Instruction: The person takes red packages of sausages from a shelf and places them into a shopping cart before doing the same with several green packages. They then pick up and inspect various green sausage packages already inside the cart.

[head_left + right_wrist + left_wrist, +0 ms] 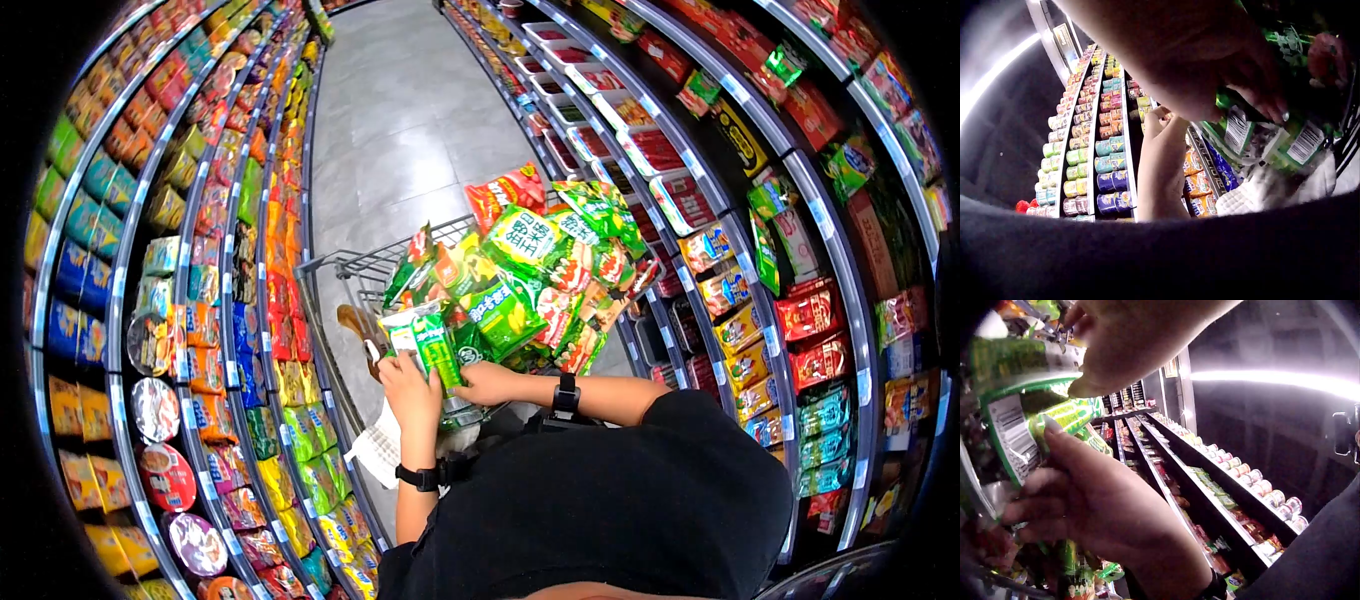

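A green-and-white snack bag (432, 338) is held upright at the near left of a heaped shopping cart (352, 268). My left hand (412, 392) grips its lower left part, thumb in front; in the left wrist view, the left hand (1094, 500) lies beside a barcode on green packaging (1015, 434). My right hand (487, 383) is at the bag's lower right edge. In the right wrist view, the fingers of the right hand (1210, 69) curl over green packs with barcodes (1238, 130); part of its grip is hidden behind the hand.
Green, red and yellow snack bags (525, 240) pile above the cart's rim. Shelves of packets and cups (160, 410) line the left, and shelves with white bins (680, 200) the right. A white cloth (378, 450) hangs near the left forearm. Grey floor (400, 110) runs ahead.
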